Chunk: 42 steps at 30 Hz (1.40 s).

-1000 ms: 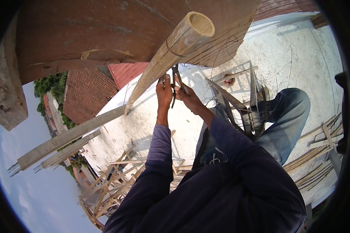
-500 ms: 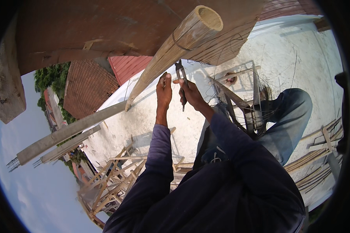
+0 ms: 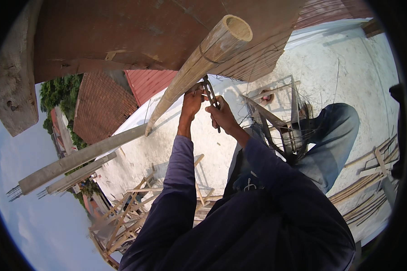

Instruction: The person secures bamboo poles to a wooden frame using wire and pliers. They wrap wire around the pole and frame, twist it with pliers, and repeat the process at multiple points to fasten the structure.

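Bamboo pole (image 3: 199,58) was seen slanting across the upper view, its hollow cut end up and to the right of the fingers, a thin wire loop (image 3: 209,58) wrapped round it just above them. The pliers (image 3: 211,101) were held by the right hand (image 3: 222,115), fingers clenched round the handles, the head pointing up at the underside of the pole. The left hand (image 3: 192,100) was closed against the pole just left of the pliers; whether wire was pinched in it could not be told. Compared with a second earlier, both hands were raised closer to the pole and the pliers' head was brought up against it. This was judged as tightening of the wire tie being under way, not finished.
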### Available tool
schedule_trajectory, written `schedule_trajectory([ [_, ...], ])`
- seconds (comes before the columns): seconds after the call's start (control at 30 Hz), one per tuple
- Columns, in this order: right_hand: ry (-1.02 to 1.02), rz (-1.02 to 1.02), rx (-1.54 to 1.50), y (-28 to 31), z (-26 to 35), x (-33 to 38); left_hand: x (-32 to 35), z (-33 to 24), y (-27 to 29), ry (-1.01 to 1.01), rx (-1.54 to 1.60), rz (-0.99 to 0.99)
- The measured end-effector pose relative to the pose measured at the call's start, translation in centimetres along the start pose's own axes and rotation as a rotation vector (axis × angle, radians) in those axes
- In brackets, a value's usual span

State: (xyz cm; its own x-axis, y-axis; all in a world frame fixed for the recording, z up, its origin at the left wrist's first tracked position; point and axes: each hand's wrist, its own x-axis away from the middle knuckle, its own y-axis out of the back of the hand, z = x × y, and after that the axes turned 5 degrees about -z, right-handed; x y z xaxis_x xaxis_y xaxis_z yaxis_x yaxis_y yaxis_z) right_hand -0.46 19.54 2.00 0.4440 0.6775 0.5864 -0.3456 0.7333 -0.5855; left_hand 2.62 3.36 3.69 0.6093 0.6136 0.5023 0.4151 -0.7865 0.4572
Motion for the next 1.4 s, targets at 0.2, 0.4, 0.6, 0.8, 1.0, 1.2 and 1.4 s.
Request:
schedule_trajectory([
  [0.2, 0.320, -0.130, 0.385, 0.9, -2.2, -0.5, 0.6, 0.8, -2.1, -0.009, 0.169, -0.203],
  [0.4, 0.331, -0.222, 0.828, 1.8, -1.8, -0.5, 0.5, -0.1, -2.2, -0.078, 0.278, -0.243],
  [0.6, 0.052, 0.123, 0.108, 1.4, -0.4, 0.2, 2.2, -1.7, -2.8, -0.171, 0.292, -0.350],
  [0.8, 0.041, 0.091, 0.140, 1.6, -1.4, -0.3, 2.6, -2.4, -4.9, -0.295, 0.169, -0.505],
  [1.0, 0.194, 0.039, 0.358, 1.6, -1.8, -1.1, 2.0, -1.4, -3.7, -0.272, 0.260, -0.431],
  [1.2, 0.165, 0.050, 0.296, 1.2, -1.0, -0.9, 2.3, -1.2, -2.6, -0.230, 0.194, -0.394],
  [1.4, 0.145, -0.023, 0.330, 0.2, -0.8, -0.2, 2.5, -1.4, -2.8, -0.322, 0.044, -0.405],
])
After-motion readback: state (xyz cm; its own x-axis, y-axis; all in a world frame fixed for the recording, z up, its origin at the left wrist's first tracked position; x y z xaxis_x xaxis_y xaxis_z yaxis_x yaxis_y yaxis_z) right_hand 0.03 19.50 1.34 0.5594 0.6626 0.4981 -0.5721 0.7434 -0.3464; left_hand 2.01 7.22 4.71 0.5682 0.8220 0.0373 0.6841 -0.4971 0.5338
